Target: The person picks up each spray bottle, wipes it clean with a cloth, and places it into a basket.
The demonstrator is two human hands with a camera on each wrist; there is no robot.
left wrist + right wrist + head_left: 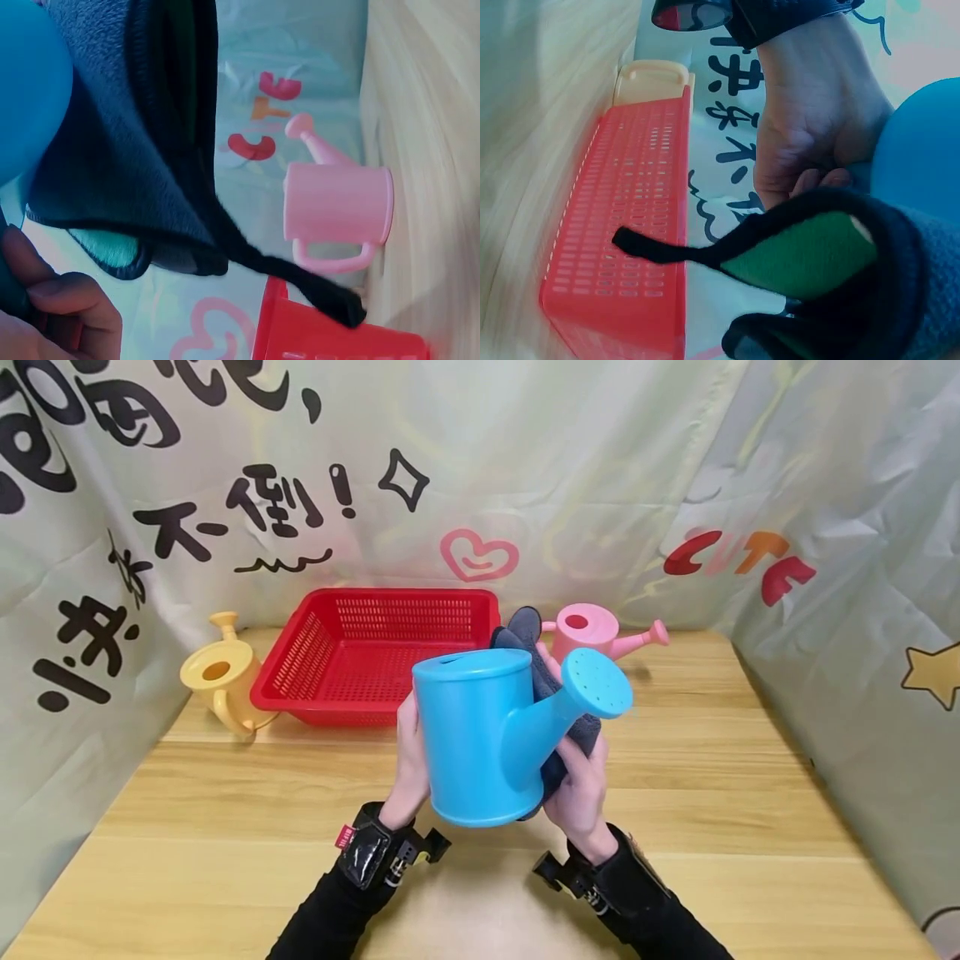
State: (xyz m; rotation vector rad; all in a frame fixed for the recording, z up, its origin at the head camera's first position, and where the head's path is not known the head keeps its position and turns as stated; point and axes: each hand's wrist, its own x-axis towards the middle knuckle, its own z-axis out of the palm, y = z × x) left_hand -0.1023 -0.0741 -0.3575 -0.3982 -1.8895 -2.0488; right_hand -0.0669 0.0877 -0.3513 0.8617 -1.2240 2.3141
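A blue watering can (480, 743) is held up above the table, its spout pointing right. My left hand (410, 752) grips it from the left side; in the left wrist view curled fingers (75, 300) show beside the blue body. On the can's right side, my right hand (581, 785) holds a dark grey cloth (558, 760) against it, behind the spout. The right wrist view shows the cloth's green underside (810, 255) and a loose dark strap (652, 247) hanging from it.
A red perforated basket (375, 714) stands at the back of the wooden table (712, 827). Left of it is a yellow watering can (232, 681), and at the back right a pink watering can (588, 627). Printed fabric (600, 485) hangs behind and along the sides.
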